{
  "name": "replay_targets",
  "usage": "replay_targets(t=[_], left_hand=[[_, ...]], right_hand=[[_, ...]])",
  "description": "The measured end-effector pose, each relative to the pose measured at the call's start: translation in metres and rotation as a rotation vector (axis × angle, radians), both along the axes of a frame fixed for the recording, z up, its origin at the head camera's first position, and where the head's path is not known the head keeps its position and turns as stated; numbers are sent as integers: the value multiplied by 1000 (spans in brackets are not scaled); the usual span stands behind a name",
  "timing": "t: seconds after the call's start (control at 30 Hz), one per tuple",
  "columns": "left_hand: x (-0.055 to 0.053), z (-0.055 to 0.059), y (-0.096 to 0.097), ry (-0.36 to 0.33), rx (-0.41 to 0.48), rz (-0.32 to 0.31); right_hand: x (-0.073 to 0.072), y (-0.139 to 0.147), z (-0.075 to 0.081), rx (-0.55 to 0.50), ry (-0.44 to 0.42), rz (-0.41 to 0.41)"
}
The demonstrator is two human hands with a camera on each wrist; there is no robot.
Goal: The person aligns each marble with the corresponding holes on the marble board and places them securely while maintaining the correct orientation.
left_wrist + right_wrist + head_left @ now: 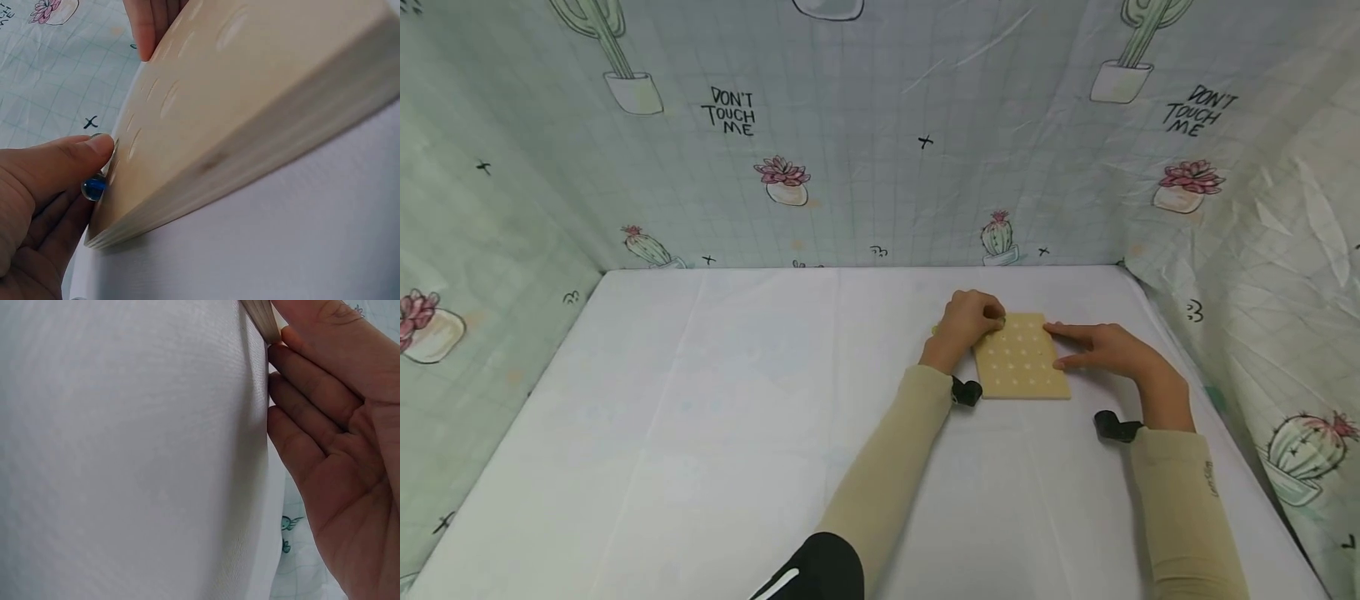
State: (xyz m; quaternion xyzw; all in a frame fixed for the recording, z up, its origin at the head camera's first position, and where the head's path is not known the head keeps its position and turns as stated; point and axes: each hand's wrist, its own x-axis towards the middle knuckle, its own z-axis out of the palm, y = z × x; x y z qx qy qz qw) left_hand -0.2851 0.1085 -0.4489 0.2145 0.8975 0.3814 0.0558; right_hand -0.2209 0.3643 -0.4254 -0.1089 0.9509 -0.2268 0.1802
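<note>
A square wooden board [1024, 367] with rows of round hollows lies flat on the white table. My left hand [964, 323] is at the board's upper left corner, thumb and fingers together over its surface. In the left wrist view that hand [47, 194] holds a clear glass marble [94, 187] with a blue core, close against the board's face. Whether a second marble sits under the thumb is hard to tell. My right hand [1105, 348] touches the board's right edge with thumb and forefinger; in the right wrist view its other fingers [312, 381] extend beside the edge.
A small yellow-green thing [935, 329] shows partly behind my left hand; its kind is hidden. White cloth covers the table [737, 417]. Printed curtains [865, 133] rise along the back and both sides.
</note>
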Motion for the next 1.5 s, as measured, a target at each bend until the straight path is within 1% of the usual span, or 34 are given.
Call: replay_targets(t=[0.17,0.3,0.4,0.5,0.63,0.77,0.87,0.97,1.03,1.1,1.27,1.4,1.5], left_hand=[[0,3,1,12,-4,-4],[1,4,0,-4,-4,3],[2,2,0,-15,5,7],[3,0,0,-19,25,24],[3,-3,0,-9,48,43],[4,-3,-1,17,43,36],[6,1,-4,7,66,31],[7,8,-9,-21,106,31],[8,12,-14,-24,112,24],[7,18,-20,-18,102,12],[6,32,-40,24,68,-24],[7,38,-57,40,46,-21],[9,41,-69,30,31,-12]], right_hand=[[1,1,3,-12,20,5],[1,0,2,-28,11,-5],[1,0,1,-30,1,-10],[2,-1,1,-30,9,-2],[1,-2,1,-22,28,12],[0,-1,-1,-5,25,19],[-2,0,-3,1,21,18],[-3,1,-3,-4,22,21],[-4,1,-4,-6,18,20],[-4,1,-4,-4,18,23],[-4,1,-4,-8,14,16],[-3,2,-6,-14,14,7],[-2,3,-7,-18,18,6]])
